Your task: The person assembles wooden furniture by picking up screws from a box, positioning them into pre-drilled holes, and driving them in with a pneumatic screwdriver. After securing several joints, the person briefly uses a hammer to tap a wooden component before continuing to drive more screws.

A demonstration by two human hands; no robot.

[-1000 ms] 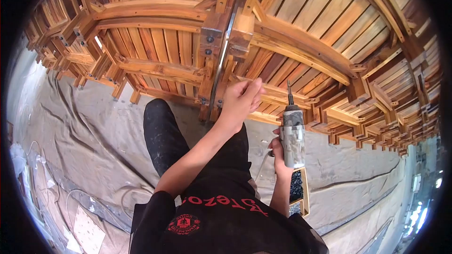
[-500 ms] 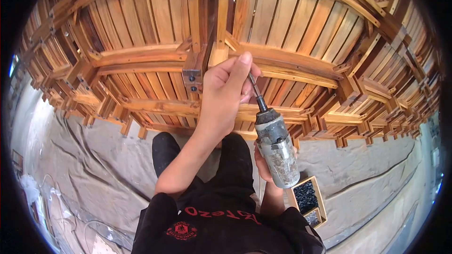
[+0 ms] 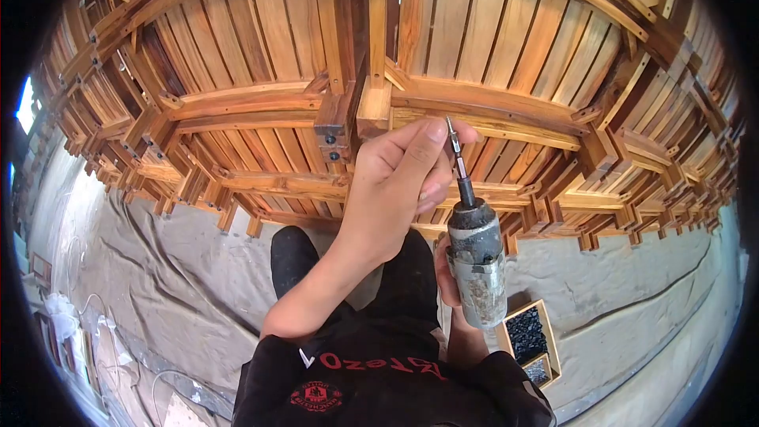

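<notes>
My right hand (image 3: 447, 275) is wrapped around a worn grey and black power driver (image 3: 477, 269), partly hidden behind it. The driver points up toward the wooden furniture, with a long metal screwdriver bit (image 3: 458, 154) in its nose. My left hand (image 3: 395, 182) is closed beside the bit, thumb against curled fingers. The bit's tip shows between the thumb and the index fingertip, which lies behind it. Whatever else those fingers hold is hidden. Just beyond the left hand is the end of a wooden leg (image 3: 375, 109); a neighbouring dark leg (image 3: 330, 122) has two black bolt heads.
Slatted wooden furniture (image 3: 490, 24) stands in rows across the upper view, with legs and rails sticking out toward me. A wooden box (image 3: 551, 330) of small black parts sits on the floor at right. Wrinkled grey cloth (image 3: 182, 269) covers the floor.
The bit's tip, hidden by my left fingers before, is now visible beside the thumb. Both hands and the driver sit slightly farther right and lower in view.
</notes>
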